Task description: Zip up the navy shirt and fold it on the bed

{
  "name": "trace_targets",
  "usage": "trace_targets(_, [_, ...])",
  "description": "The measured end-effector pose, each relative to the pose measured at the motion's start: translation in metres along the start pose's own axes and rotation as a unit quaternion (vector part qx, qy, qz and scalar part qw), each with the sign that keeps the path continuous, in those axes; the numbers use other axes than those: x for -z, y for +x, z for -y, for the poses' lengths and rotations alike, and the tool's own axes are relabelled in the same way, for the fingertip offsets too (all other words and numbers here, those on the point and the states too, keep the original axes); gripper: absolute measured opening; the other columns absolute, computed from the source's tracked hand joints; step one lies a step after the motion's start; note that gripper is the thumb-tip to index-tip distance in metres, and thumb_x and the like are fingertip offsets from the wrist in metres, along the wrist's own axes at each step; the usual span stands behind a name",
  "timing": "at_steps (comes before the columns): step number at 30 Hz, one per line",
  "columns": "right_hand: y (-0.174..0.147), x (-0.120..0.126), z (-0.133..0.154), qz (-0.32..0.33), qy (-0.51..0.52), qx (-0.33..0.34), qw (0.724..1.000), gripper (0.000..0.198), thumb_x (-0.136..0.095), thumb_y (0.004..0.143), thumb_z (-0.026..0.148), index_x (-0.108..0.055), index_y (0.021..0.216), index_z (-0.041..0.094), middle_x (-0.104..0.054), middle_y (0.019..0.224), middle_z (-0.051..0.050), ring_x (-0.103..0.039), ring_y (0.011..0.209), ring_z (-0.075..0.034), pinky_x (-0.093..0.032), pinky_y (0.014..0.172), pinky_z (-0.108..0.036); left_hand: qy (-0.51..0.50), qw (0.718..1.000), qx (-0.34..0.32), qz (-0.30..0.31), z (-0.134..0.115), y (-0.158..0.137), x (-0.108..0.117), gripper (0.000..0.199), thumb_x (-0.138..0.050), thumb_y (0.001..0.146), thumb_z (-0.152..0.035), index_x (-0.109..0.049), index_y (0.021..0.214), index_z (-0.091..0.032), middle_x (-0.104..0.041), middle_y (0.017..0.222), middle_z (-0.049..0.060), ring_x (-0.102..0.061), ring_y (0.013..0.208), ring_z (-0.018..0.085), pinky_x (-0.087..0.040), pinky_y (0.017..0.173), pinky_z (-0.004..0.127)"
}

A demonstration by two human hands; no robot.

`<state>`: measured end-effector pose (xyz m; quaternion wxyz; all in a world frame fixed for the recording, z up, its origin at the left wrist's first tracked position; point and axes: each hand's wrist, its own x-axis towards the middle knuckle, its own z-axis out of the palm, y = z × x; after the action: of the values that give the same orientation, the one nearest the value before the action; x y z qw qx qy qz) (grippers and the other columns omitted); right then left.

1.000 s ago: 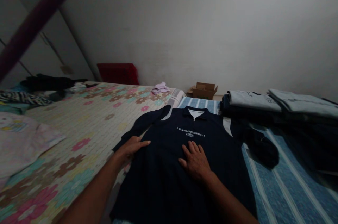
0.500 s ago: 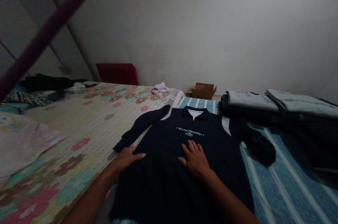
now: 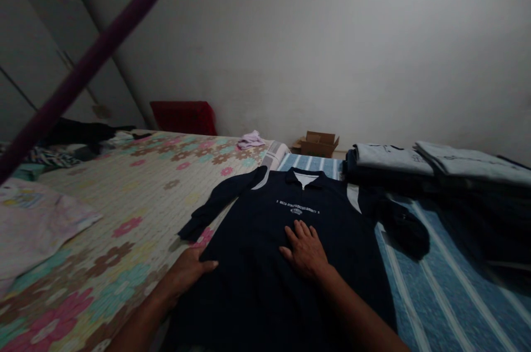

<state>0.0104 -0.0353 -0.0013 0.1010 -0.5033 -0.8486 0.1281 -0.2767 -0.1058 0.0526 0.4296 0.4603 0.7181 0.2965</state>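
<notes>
A navy long-sleeved shirt (image 3: 257, 241) with a zip collar, white shoulder panels and chest lettering lies spread front up. My right hand (image 3: 306, 249) rests flat on its middle below the lettering, fingers stretched out. At the shirt's left side edge is my left hand (image 3: 188, 272), its thumb on top of the cloth and its fingers mostly hidden at the edge; it appears to grip that edge. The left sleeve (image 3: 219, 197) reaches out over the flowered cover, and the right sleeve (image 3: 404, 230) lies bunched on the blue striped cloth.
Folded grey and dark garments (image 3: 394, 158) are stacked at right on the blue striped cloth (image 3: 448, 285). A flowered cover (image 3: 124, 219) spreads at left, with a pale pink garment (image 3: 37, 224). Behind are a cardboard box (image 3: 319, 144) and a red object (image 3: 182, 117). A purple bar (image 3: 95, 58) crosses the upper left.
My left hand has slid down and slightly left along the shirt's side edge. My right hand stays flat in nearly the same place.
</notes>
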Motion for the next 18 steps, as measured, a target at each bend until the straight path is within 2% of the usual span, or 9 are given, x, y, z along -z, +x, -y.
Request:
trace_targets(8, [-0.001,0.001,0.000,-0.011,0.002,0.007,1.000,0.063,-0.029,0.088,0.058,-0.035,0.138,0.020,-0.028,0.145,-0.016,-0.020,0.134,-0.030,-0.014,0.105,-0.048,0.098,0.994,-0.023,-0.041,0.005,0.008,0.003,0.025,-0.063,0.050,-0.036,-0.068,0.069,-0.019,-0.071,0.069,0.002,-0.065,0.072,0.028,-0.049,0.064,0.030])
trace_targets(13, [0.000,0.003,0.001,-0.003,0.003,0.001,1.000,0.063,-0.030,0.088,0.057,-0.035,0.138,0.020,-0.028,0.146,-0.015,-0.020,0.134,-0.030,-0.014,0.106,-0.048,0.205,0.972,-0.051,-0.099,-0.002,0.005,0.003,0.025,-0.063,0.050,-0.030,-0.067,0.072,-0.019,-0.070,0.075,0.005,-0.064,0.078,0.028,-0.047,0.067,0.030])
trace_targets(18, [0.000,0.003,0.002,-0.009,0.006,0.005,1.000,0.063,-0.030,0.087,0.058,-0.035,0.138,0.020,-0.028,0.145,-0.015,-0.020,0.134,-0.030,-0.015,0.106,-0.049,0.174,0.978,-0.052,-0.101,-0.007,-0.005,0.003,0.021,-0.065,0.048,-0.035,-0.064,0.064,-0.021,-0.068,0.070,0.002,-0.064,0.077,0.027,-0.048,0.065,0.029])
